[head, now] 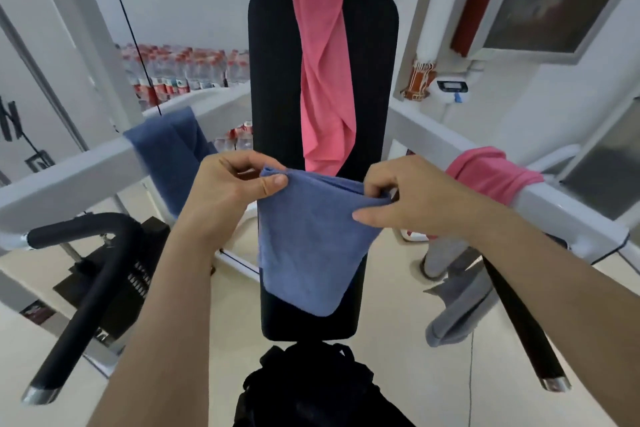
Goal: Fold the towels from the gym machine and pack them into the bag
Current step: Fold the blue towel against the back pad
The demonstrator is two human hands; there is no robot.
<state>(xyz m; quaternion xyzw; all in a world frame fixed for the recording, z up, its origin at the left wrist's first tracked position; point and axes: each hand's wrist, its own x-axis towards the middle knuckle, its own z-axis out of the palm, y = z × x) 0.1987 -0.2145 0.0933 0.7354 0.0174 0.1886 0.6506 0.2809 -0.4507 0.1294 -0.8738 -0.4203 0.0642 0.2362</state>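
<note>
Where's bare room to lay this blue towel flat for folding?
Best spot: the lower black pad, bare between the blue towel both hands grip and the black bag. Upper pad holds the hanging pink towel; both white side bars carry draped towels.

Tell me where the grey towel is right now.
In the head view the grey towel hangs low on the right, under the white frame bar that carries a pink towel, beside the black handle.

Towel (308, 246) hangs before backrest (277, 80), above bag (311, 388).
</note>
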